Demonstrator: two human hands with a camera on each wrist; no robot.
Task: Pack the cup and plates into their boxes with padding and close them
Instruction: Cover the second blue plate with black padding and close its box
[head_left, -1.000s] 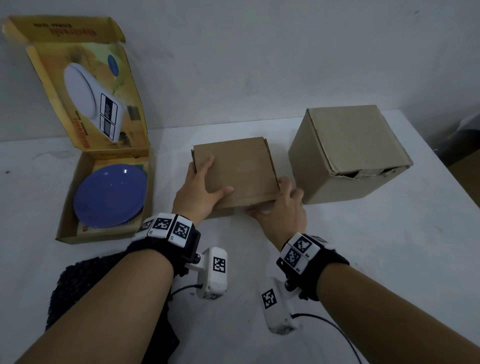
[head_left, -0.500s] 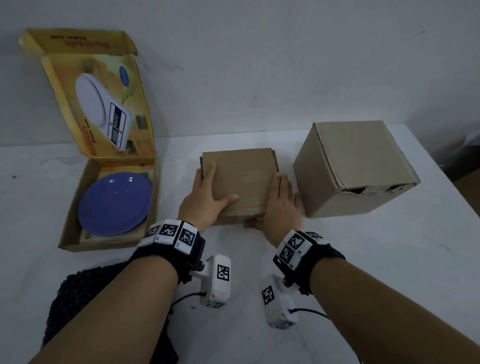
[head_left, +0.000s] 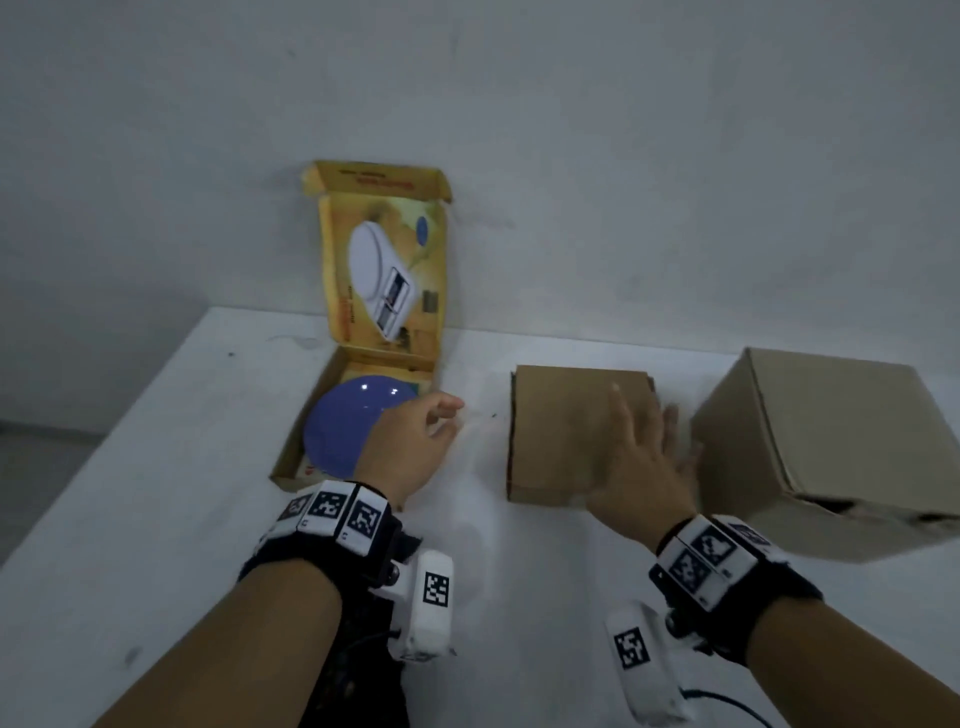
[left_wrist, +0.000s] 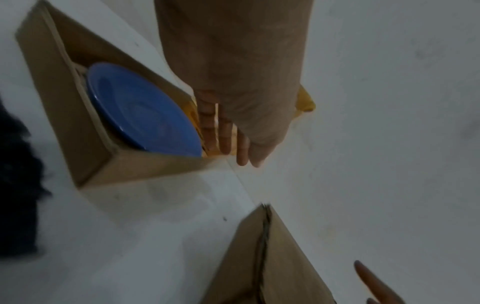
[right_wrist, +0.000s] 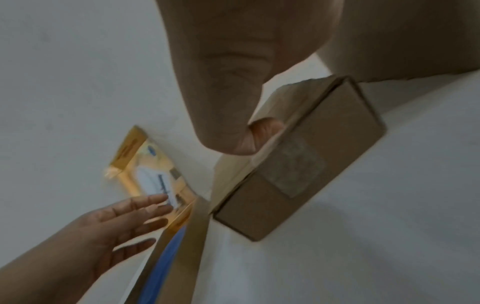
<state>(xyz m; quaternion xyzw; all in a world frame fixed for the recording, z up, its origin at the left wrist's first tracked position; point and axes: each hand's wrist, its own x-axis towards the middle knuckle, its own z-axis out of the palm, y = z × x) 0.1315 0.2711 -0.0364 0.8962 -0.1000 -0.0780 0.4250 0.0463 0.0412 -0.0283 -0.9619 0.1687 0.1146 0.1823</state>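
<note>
Small box (head_left: 566, 431) closed under your flat right hand (head_left: 641, 467). Plate (head_left: 348, 431) sits in open yellow box (head_left: 384, 270); left hand (head_left: 410, 447) empty, loose. Lid left.

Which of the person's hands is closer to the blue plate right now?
Left. The left hand hovers at the near-right rim of the blue plate in its open box; the right hand rests on the small closed box.

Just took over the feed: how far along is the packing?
Looks done: the small flat box and the large carton are both shut. In hand: the right hand rests open on the flat box; the left hand reaches toward the yellow box. Left: its blue plate lies uncovered, lid up.
</note>
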